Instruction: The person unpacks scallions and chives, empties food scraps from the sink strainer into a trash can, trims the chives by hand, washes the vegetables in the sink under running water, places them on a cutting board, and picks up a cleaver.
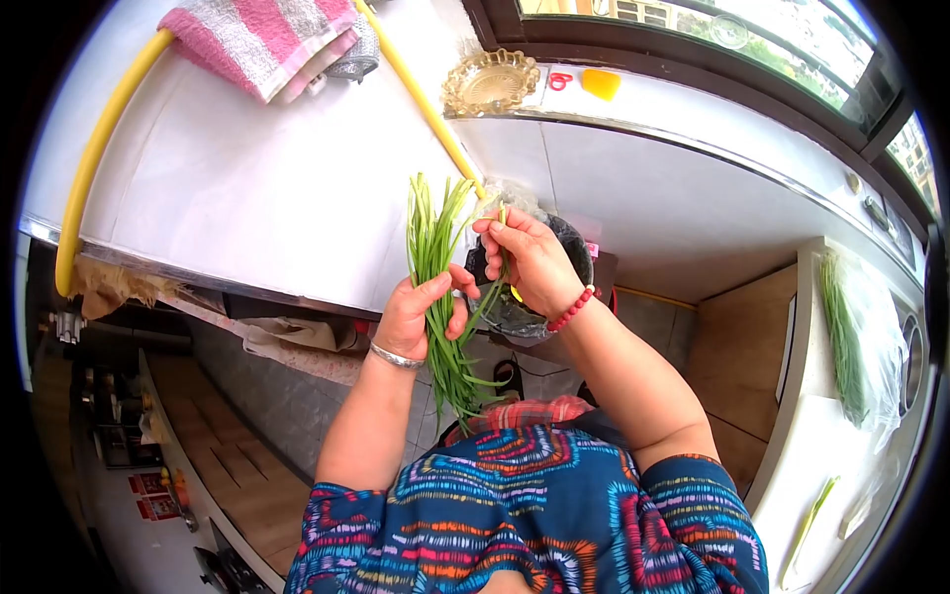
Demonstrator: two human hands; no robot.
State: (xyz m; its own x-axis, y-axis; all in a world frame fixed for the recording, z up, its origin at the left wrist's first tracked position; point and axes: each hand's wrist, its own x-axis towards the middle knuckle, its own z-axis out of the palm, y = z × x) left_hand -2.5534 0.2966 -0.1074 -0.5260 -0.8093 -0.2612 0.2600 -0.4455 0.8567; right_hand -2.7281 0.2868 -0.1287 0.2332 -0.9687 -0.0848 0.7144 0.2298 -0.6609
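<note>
We see the left hand (416, 315) wrapped around a bunch of garlic chives (431, 259), its thumb across the leaves; the bunch stands nearly upright in front of the patterned shirt (534, 505), pale ends up. The right hand (524, 252) has thumb and forefinger pinched together on a slender chive stalk (502, 214), just beside the bunch.

Below the right hand we make out a bin (576, 246) lined with a black bag; crumpled clear plastic (513, 196) shows at its far edge and a small yellow piece inside, but the hand hides most of the contents. On the right-hand counter, a clear plastic bag (884, 342) partly covers more long greens (839, 332). Near it, a white board (821, 475) bears a loose green stalk (813, 515). An amber scalloped dish (491, 81) sits on the windowsill.
</note>
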